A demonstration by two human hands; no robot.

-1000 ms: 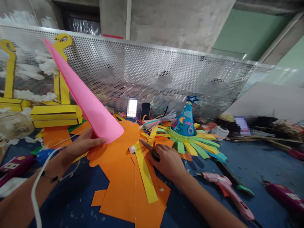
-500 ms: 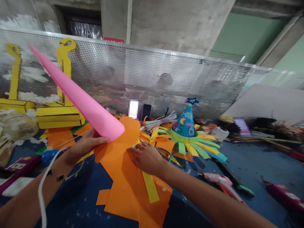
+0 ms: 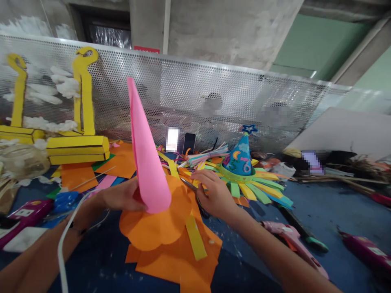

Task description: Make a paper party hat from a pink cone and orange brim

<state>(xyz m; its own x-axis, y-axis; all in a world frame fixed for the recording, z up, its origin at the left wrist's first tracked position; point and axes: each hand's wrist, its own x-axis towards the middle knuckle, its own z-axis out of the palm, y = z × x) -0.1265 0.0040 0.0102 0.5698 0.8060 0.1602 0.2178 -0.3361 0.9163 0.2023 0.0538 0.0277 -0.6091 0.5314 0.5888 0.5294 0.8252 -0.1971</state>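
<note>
A tall pink paper cone point(image 3: 149, 167) stands nearly upright, leaning slightly left, over a scalloped orange paper flower shape point(image 3: 159, 234). My left hand point(image 3: 125, 195) grips the cone's lower left side, its fingers partly hidden behind the cone. My right hand point(image 3: 216, 195) is to the right of the flower, its fingers curled round the scissors point(image 3: 188, 184); their blades point up-left and the handles are mostly covered by the hand. Under the flower lie larger orange paper sheets point(image 3: 161, 266). A yellow strip point(image 3: 196, 240) rests on them.
A decorated blue cone hat point(image 3: 238, 156) with a paper-strip fringe sits at the right. Further right are a pink glue gun point(image 3: 293, 240) and a purple one point(image 3: 363, 248). Yellow hook-topped stands point(image 3: 85, 97) rise at the left. A white cable point(image 3: 61, 252) crosses my left forearm.
The cone has swung from a steep left lean to almost upright, and the flower shape came lower and nearer with it. My right hand left the orange paper and moved right onto the scissors.
</note>
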